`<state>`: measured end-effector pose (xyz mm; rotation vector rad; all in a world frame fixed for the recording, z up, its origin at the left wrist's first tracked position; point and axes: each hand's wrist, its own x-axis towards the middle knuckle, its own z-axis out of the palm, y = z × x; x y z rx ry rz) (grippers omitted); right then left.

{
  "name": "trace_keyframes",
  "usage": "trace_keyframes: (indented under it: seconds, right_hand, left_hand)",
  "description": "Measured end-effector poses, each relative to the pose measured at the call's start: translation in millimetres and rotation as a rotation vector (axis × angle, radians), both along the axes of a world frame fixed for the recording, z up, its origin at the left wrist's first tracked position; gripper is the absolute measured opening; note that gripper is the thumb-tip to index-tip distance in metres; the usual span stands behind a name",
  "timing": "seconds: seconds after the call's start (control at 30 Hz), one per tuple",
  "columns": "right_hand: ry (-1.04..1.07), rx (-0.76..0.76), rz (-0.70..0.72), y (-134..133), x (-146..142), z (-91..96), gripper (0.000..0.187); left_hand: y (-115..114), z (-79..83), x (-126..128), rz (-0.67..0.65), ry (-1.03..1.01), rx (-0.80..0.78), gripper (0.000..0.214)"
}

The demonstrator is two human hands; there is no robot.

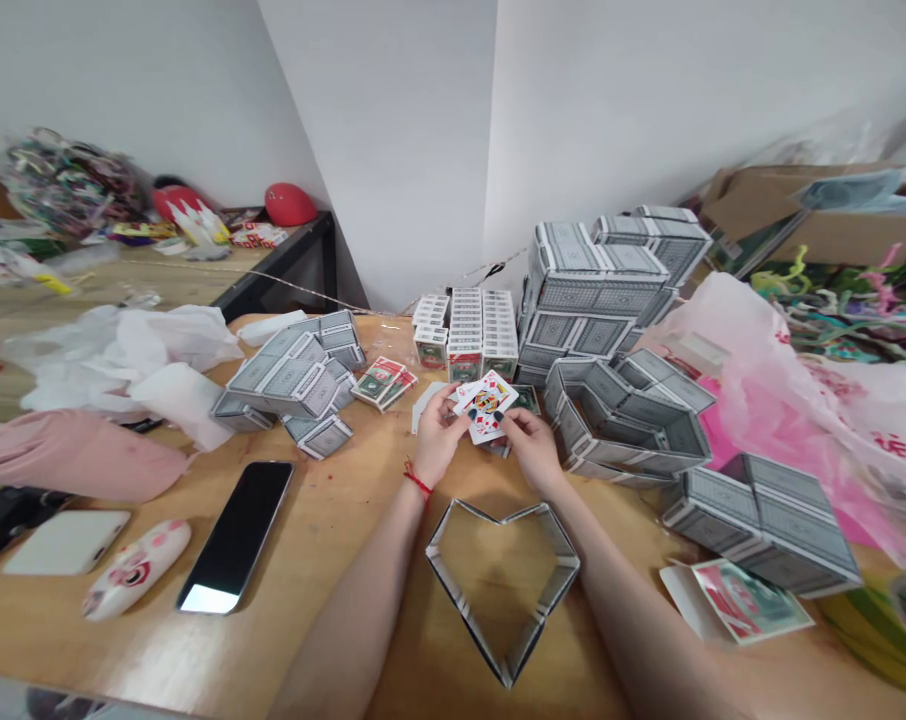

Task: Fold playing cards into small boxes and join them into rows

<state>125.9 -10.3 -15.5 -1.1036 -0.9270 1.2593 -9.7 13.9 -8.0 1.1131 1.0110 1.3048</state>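
On the far left of the pale wooden table (333, 530) lay a rolled pink cloth pouch (78, 455), a white oval case with pink patches (138, 568) and a black-screened phone (237, 535), all well apart from my hands, perhaps to leave me elbow room. Behind the phone, hollow blocks of grey-patterned folded cards (292, 375) leaned together in a pile, likely bunched to save space. Beside them lay red-and-green card packets (382, 380), within easy reach.

At the centre, my left hand (439, 435), a red string at its wrist, pinched the left side of several white-bordered paper playing cards (489, 403); its thumb pressed the front. The cards were tilted towards me, a red-suited picture face showing, probably so that I could see their edges. I cannot tell how many there were. Behind them stood upright rows of small white-topped card boxes (466, 325). Nearer me, between my forearms, a heart-shaped frame of folded grey cards (560, 537) sat on edge, seemingly kept there to stay in sight.

My right hand (534, 448) gripped the cards' right side, fingers narrowed, thumb on the face; two-sided pressure presumably steadied them. Further right rose a tall grey card-block stack (595, 280), against the wall, perhaps for safety, and an opened red-and-green box (757, 600) lay flat.
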Motion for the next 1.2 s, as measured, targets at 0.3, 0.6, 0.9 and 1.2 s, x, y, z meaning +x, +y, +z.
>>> trace_keyframes:
  seconds: [0.3, 0.6, 0.9, 1.2]
  right_hand:
    - [0.045, -0.032, -0.124, 5, 4, -8.2, 0.025]
    - [0.052, -0.021, -0.034, 6, 6, -12.4, 0.025]
    - [0.048, -0.055, -0.078, 8, 5, -10.6, 0.026]
    - [-0.112, -0.088, -0.026, 5, 4, -6.3, 0.030]
  left_hand:
    - [-3, 2.2, 2, -0.204, 0.173, 0.008, 0.023]
    - [4, -7.8, -3, 0.029, 0.033, -0.132, 0.018]
    - [5, -3.4, -5, 0.019, 0.072, -0.147, 0.014]
    - [8, -7.8, -3, 0.039, 0.112, -0.127, 0.021]
